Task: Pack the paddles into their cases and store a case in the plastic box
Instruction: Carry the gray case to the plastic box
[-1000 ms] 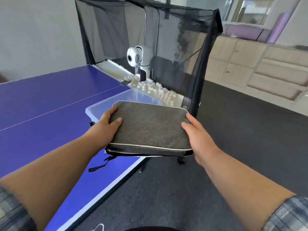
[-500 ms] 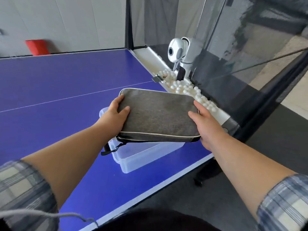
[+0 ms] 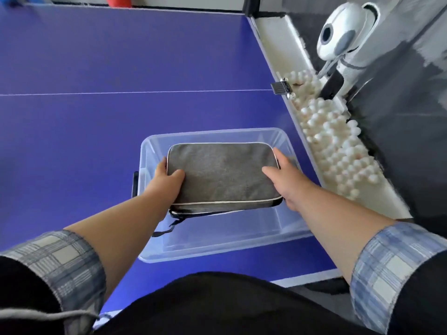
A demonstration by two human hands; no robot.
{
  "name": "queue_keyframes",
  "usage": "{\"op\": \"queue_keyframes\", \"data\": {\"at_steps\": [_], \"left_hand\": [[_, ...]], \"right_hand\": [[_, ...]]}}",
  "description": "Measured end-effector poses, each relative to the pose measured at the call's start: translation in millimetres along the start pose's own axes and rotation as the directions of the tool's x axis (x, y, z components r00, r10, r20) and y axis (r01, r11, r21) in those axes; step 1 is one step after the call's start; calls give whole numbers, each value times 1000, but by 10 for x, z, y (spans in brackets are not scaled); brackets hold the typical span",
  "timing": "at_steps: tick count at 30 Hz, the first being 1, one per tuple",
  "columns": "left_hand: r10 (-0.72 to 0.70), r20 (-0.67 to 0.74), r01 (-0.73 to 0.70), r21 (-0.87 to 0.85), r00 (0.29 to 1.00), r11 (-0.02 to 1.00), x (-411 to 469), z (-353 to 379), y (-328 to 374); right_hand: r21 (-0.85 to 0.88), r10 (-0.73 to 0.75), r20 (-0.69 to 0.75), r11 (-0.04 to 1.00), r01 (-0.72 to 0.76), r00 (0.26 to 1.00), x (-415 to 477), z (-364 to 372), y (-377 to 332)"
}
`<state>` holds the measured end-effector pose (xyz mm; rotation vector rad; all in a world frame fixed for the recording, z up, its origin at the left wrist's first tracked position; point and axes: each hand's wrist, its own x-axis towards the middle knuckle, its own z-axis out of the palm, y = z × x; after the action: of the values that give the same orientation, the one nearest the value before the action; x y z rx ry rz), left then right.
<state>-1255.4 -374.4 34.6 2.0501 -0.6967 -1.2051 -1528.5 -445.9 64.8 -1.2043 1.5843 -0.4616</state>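
A grey fabric paddle case (image 3: 222, 175) with pale piping lies flat inside the mouth of the clear plastic box (image 3: 242, 240), which stands on the blue table near its front right corner. My left hand (image 3: 167, 182) grips the case's left end, thumb on top. My right hand (image 3: 287, 180) holds the right end the same way. A dark strap (image 3: 167, 228) hangs from the case's near left corner. No paddle is visible.
A white ball-launching machine (image 3: 343, 37) stands at the right behind a white trough (image 3: 278, 52) full of several white balls (image 3: 338, 151). The blue table (image 3: 121, 68) stretches away to the left. A red object (image 3: 119, 1) sits at the far edge.
Both hands have lowered the case from above the box down into its opening. The view has tilted downward, looking straight into the box.
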Motion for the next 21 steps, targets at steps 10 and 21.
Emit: {"op": "queue_keyframes", "data": {"at_steps": [10, 21], "left_hand": [[-280, -128, 290, 67, 952, 955, 173, 370, -426], [-238, -187, 288, 316, 953, 904, -17, 490, -290]], "right_hand": [[-332, 119, 81, 939, -86, 990, 548, 309, 369], [-499, -6, 65, 866, 38, 998, 503, 376, 302]]}}
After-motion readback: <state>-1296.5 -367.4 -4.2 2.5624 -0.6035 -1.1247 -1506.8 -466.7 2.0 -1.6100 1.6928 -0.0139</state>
